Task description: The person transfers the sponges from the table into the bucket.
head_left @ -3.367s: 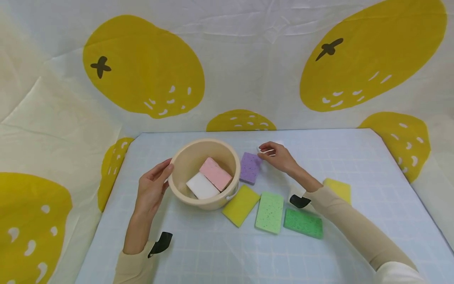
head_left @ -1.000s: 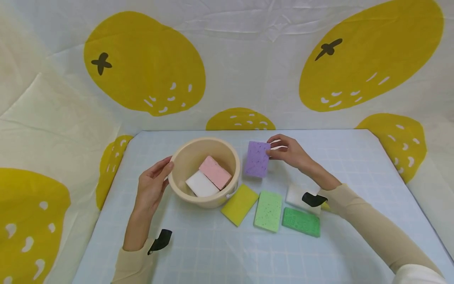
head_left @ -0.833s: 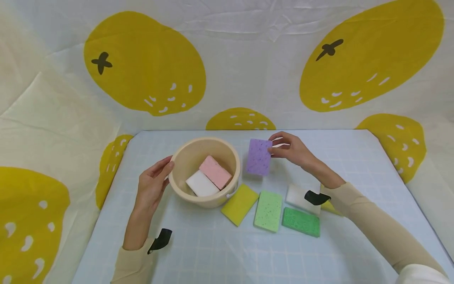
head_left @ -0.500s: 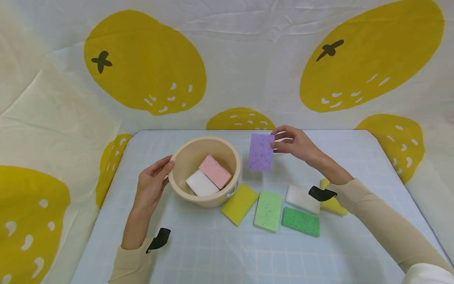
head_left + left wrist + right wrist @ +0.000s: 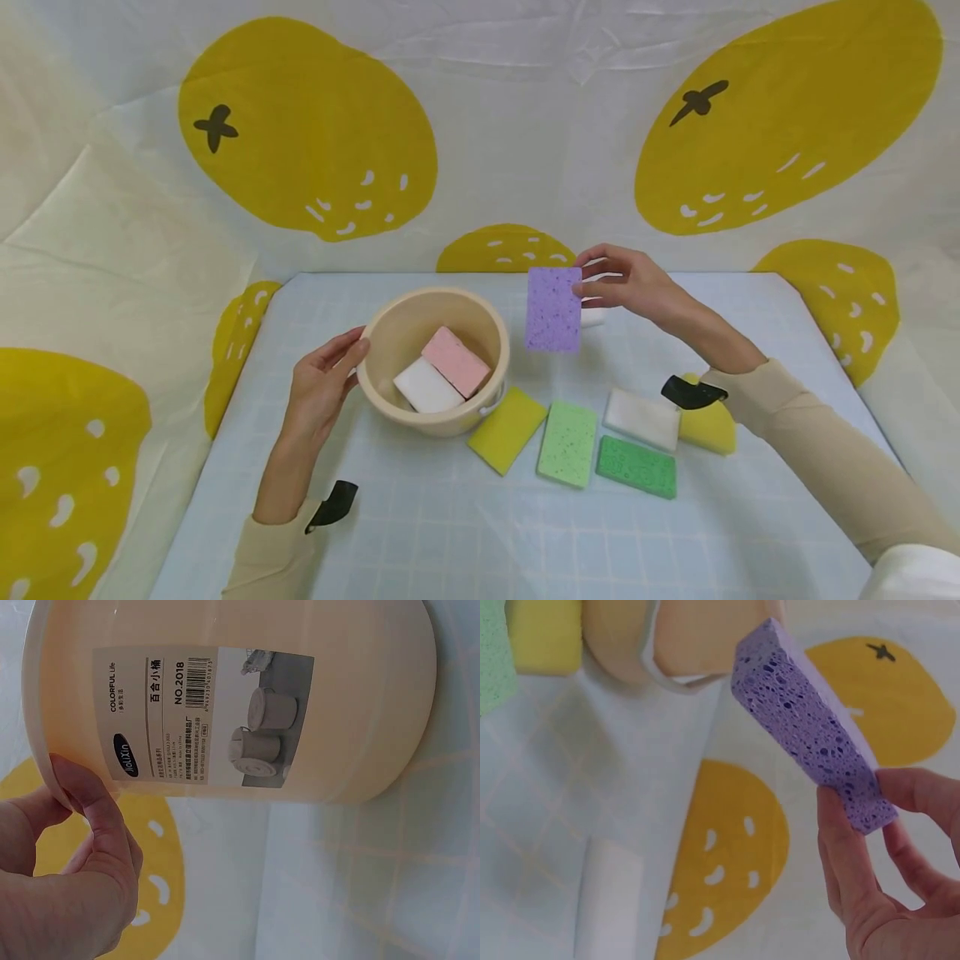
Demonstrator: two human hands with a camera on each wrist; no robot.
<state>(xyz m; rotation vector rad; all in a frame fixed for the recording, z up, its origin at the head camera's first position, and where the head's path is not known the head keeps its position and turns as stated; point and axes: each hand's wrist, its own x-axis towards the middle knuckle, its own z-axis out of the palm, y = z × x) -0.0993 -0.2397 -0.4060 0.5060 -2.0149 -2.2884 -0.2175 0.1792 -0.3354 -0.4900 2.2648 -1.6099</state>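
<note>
In the head view my right hand (image 5: 626,283) pinches a purple sponge (image 5: 553,309) at its right edge, holding it up off the table to the right of a cream bucket (image 5: 390,333). The right wrist view shows thumb and fingers on opposite faces of that sponge (image 5: 806,720). At the bucket's left side my left hand (image 5: 322,387) grips the rim, thumb and fingers on either side of it, as the left wrist view also shows. Inside the bucket lie a pink sponge (image 5: 455,362) and a white sponge (image 5: 428,386).
On the table in front are a yellow sponge (image 5: 508,430), a light green sponge (image 5: 567,443), a darker green sponge (image 5: 637,467), a white sponge (image 5: 641,418) and another yellow sponge (image 5: 708,423). A white block (image 5: 592,317) lies behind, partly hidden by my right hand.
The purple sponge lay on the table beside the bucket; my right hand has taken hold of it and raised it, moving slightly right. My left hand stays at the bucket rim.
</note>
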